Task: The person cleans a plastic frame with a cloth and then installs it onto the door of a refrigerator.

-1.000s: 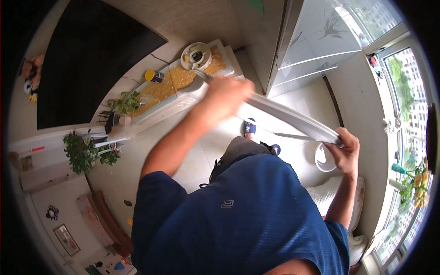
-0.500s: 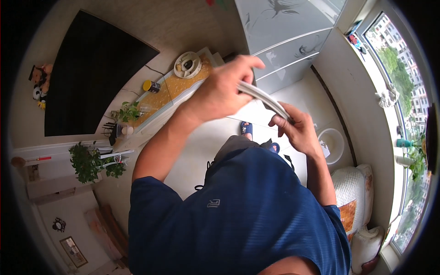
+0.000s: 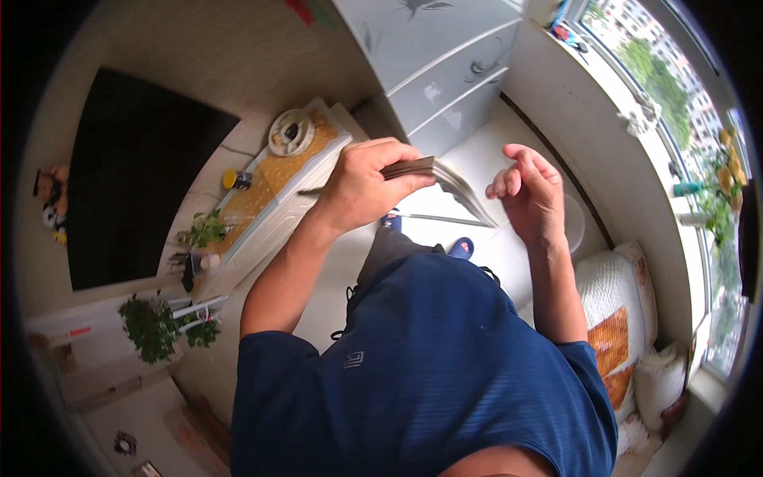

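A person's left hand (image 3: 358, 189) pinches a bundle of thin, layered strips (image 3: 435, 170) between thumb and fingers, while the right hand (image 3: 534, 192) hangs free just beside it, fingers loosely curled. Half a second earlier both hands gripped the bundle, then a short, curved band; a second ago a long, pale bar stretched between them. The bundle now juts from the left hand toward the right, its layers brownish at the near end and fanning pale and blurred as they slope downward; what they are made of is hard to tell. A slender, straight strip (image 3: 447, 217) shows below, its link to the bundle unclear. Around the hands: a ribbed blue T-shirt (image 3: 429, 342), a glossy grey cabinet (image 3: 445, 67) with leaf-like motifs, an amber, speckled sideboard top (image 3: 269, 181) and quilted white bedding (image 3: 598, 282).
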Motion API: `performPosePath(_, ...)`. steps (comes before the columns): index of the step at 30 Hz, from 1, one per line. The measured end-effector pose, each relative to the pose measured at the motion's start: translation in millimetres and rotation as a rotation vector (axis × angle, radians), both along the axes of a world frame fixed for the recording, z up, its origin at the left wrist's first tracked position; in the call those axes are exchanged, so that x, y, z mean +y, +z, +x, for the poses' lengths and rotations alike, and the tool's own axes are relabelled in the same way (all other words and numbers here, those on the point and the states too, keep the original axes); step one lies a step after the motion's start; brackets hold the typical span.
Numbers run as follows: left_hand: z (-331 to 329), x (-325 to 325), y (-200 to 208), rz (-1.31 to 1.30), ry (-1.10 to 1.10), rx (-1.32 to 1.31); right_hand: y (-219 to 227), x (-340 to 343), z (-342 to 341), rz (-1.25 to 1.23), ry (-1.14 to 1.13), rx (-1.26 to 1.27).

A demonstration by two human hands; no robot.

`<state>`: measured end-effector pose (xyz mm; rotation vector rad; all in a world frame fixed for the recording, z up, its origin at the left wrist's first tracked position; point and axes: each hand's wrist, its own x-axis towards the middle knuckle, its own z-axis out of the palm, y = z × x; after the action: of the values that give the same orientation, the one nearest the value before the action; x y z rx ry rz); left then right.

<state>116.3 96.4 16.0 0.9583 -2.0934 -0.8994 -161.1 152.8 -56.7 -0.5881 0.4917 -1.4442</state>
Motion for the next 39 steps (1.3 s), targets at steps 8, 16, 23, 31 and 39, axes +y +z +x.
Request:
performPosePath(8,37.2,-20.7,-3.2,0.249,0.037,-0.037,8.1,-16.0,55.4,0.034,0.028,-0.121)
performPosePath(16,90.1,-63.7,-3.3,0.289,-0.031,-0.036,24.2,-60.2,145.7,-0.275,-0.125,0.886)
performPosePath(23,131.1,-95.0,-8.9,0.773,-0.197,0.425,6.0,-96.4,164.7,-0.083,-0.031,0.678)
performPosePath(31,167.6,-115.4,-80.6,0.993,-0.419,0.206,-6.2,-117.4,97.7,-0.154,-0.196,0.340)
performPosePath(39,127.3,-110.9,-19.0,0.880,-0.294,0.067,-14.2,-117.2,83.1,0.083,-0.682,0.732)
